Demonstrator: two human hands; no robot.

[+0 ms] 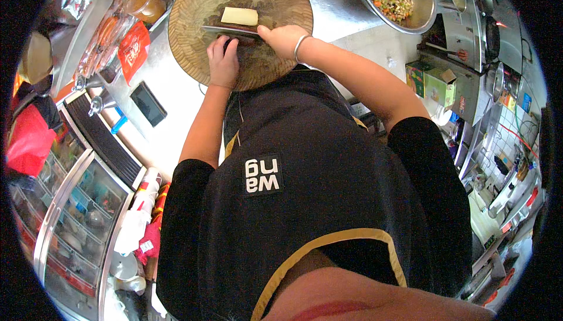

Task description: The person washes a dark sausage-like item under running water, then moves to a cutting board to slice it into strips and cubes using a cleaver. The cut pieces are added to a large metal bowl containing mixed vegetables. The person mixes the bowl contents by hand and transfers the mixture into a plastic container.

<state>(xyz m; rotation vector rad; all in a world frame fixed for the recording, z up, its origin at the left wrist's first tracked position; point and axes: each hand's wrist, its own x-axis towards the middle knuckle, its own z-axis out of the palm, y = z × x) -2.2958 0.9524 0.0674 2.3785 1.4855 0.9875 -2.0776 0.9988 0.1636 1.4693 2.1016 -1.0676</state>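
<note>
A round wooden chopping block [193,8] lies on the metal counter before me. My right hand [283,41], with a bangle at its wrist, grips a cleaver [231,29] at its handle end. The blade lies across the block, pointing left. Just beyond the blade is a pale yellow rectangular block of food [239,16]. My left hand [223,59] is on the near side of the blade with its fingers bent, by something dark that is mostly hidden. Whether those fingers hold it cannot be told.
A metal bowl [422,4] of diced food stands at the upper right. Left of the block are a container of brown sauce [144,4], a red packet [134,50] and a dark phone-like device [148,103]. A glass-fronted cabinet [83,215] stands at the lower left.
</note>
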